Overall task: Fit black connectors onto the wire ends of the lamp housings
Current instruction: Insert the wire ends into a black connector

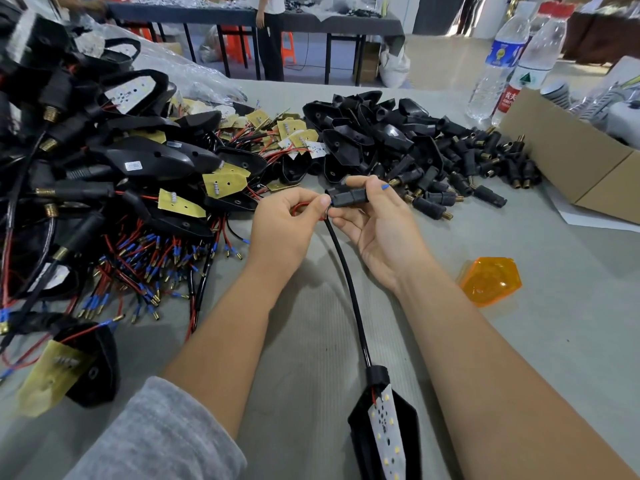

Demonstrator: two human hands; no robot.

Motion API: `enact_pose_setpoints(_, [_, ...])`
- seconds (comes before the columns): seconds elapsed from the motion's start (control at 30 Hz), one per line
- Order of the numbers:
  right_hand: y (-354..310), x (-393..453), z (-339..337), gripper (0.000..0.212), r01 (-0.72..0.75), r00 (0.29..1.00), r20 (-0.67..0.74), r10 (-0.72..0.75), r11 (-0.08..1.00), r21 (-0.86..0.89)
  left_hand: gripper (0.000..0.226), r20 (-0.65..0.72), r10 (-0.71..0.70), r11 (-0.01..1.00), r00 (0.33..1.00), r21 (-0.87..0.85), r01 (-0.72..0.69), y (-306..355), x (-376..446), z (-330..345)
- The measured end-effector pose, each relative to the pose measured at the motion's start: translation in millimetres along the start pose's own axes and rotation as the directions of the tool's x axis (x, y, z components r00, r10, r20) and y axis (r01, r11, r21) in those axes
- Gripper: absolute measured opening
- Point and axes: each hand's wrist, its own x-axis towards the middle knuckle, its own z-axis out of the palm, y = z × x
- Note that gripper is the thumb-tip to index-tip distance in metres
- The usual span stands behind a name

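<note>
Under my left hand [289,221] fingers the pinched red wire [302,206] mostly hides; my right hand [372,216] grips the black connector [348,196] just beside.

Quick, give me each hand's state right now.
Left hand: pinching the red wire.
Right hand: gripping the black connector.

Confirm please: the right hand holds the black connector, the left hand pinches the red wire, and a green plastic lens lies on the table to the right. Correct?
Not quite: in the head view the plastic lens is orange. The right hand does hold the black connector, and the left hand pinches the red wire.
</note>
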Motion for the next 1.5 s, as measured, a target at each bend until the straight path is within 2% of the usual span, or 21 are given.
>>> enact_pose_setpoints(0.27, [2, -2, 3, 0.029, 0.021, 1.000, -0.006, -0.021, 0.999, -0.031, 0.024, 0.000, -0.024, 1.000, 1.000, -0.020, 0.024, 2, -2, 1])
enact_pose_setpoints(0.47, [0, -1, -1, 0.033, -0.002, 1.000, -0.016, 0.002, 1.000, 0.009, 0.013, 0.022, -0.014, 1.000, 1.000, -0.012, 0.015, 3, 0, 0])
enact_pose_setpoints(0.67, [-5, 3, -3, 0.031, -0.015, 0.997, -0.076, 0.020, 0.998, 0.065, 0.010, 0.027, -0.125, 0.977, 0.992, -0.171, 0.128, 7, 0, 2])
enact_pose_setpoints(0.87, [-5, -4, -1, 0.026, -0.038, 0.998, -0.039, 0.041, 0.998, 0.057, 0.017, 0.046, -0.017, 0.997, 0.999, -0.074, 0.021, 6, -3, 0])
enact_pose_setpoints(1.0, [-6, -6, -2, 0.024, -0.026, 0.998, -0.057, 0.031, 0.996, 0.084, 0.016, 0.042, -0.025, 0.997, 0.999, -0.077, 0.028, 8, -3, 1])
enact_pose_setpoints(1.17, [-6, -6, -1, 0.022, -0.024, 0.994, -0.102, 0.036, 0.992, 0.122, 0.013, -0.002, -0.071, 0.982, 0.997, -0.177, 0.070, 10, -4, 2])
enact_pose_setpoints(1.27, [-6, -5, -1, 0.021, -0.022, 0.994, -0.101, 0.036, 0.991, 0.133, 0.016, -0.045, -0.011, 0.995, 0.999, -0.104, 0.006, 9, -3, 0])
enact_pose_setpoints(1.5, [-4, -4, -4, 0.020, -0.037, 0.996, -0.071, 0.048, 0.988, 0.150, 0.016, 0.015, 0.004, 0.999, 1.000, -0.054, -0.003, 9, -4, 2])
